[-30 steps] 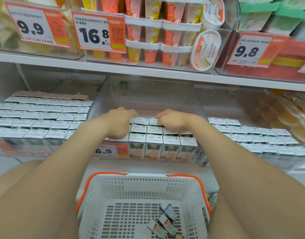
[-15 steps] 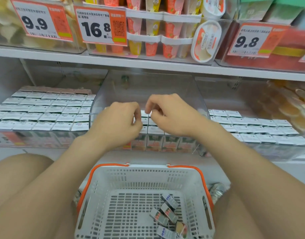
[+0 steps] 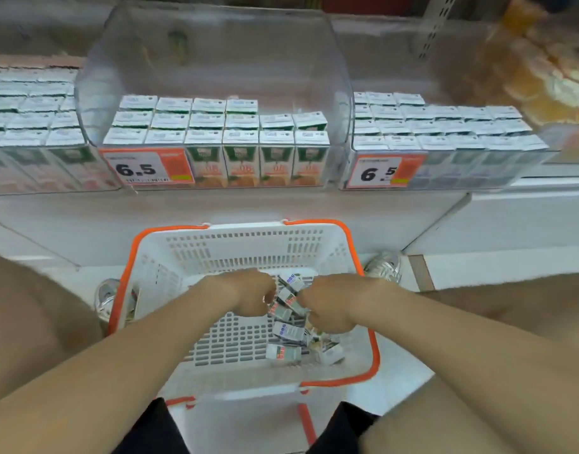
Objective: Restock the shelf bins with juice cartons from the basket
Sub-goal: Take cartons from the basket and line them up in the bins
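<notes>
The white basket with orange rim [image 3: 314,237] stands on the floor below the shelf. Several small juice cartons [image 3: 289,332] lie loose in its right half. Both my hands are down inside it. My left hand [image 3: 245,293] and my right hand [image 3: 330,308] have curled fingers against the top cartons of the pile [image 3: 289,298]. Their fingertips are hidden, so a grip is not visible. The middle clear shelf bin [image 3: 216,44] holds rows of upright cartons [image 3: 216,126] at its front, with bare room behind them.
Full bins of the same cartons flank the middle one, left [image 3: 29,119] and right [image 3: 445,126]. Orange price tags reading 6.5 [image 3: 147,168] hang on the bin fronts. My knees frame the basket on both sides. Packaged bread [image 3: 543,60] sits at the upper right.
Both hands left the cartons in the middle bin and dropped into the basket. The view tilted down, so the upper shelf is out of sight.
</notes>
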